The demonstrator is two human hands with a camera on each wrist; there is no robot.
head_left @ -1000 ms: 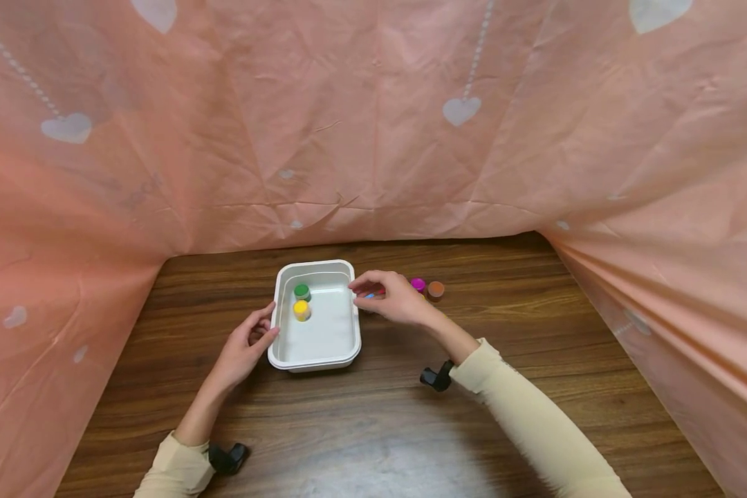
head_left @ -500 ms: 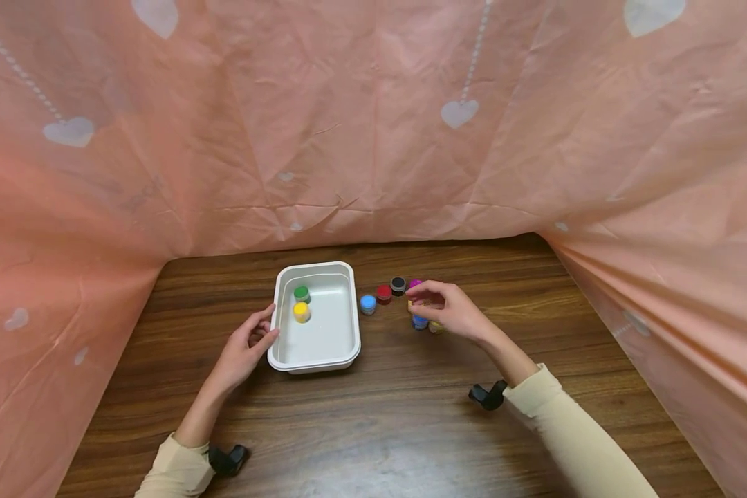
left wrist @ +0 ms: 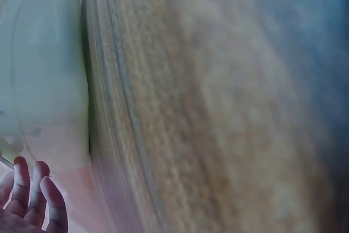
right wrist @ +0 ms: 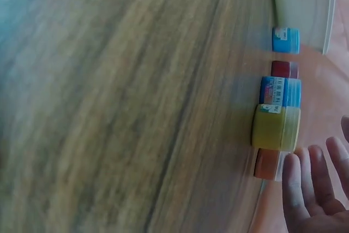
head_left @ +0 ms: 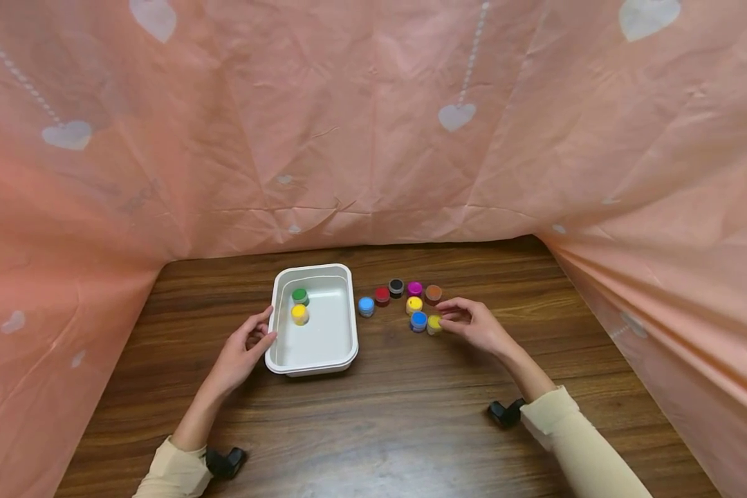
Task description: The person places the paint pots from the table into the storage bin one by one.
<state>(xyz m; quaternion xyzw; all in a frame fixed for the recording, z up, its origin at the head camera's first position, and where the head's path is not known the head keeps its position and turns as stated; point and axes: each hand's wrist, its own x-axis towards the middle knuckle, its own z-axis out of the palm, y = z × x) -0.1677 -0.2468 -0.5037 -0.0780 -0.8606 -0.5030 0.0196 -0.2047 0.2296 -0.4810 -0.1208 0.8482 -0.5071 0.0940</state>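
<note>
A white plastic tray (head_left: 314,346) holds a green-lidded paint jar (head_left: 299,297) and a yellow-lidded one (head_left: 299,315). My left hand (head_left: 239,349) rests at the tray's left rim with relaxed fingers. Right of the tray, my right hand (head_left: 476,326) has its thumb and fingertips spread just beside an olive-yellow paint jar (head_left: 434,324). In the right wrist view, the fingers (right wrist: 294,189) stand apart close to that jar (right wrist: 275,127), holding nothing. A dark blue jar (head_left: 418,321) sits right against its left side.
More paint jars stand on the wooden table (head_left: 348,429): light blue (head_left: 366,306), red (head_left: 382,296), black (head_left: 396,288), magenta (head_left: 414,289), yellow (head_left: 413,305) and brown (head_left: 433,294). A pink curtain (head_left: 373,138) hangs behind and at both sides.
My right hand has moved from the tray's right rim over the jars to the olive-yellow jar, uncovering the others. The left hand stays at the tray's left side.
</note>
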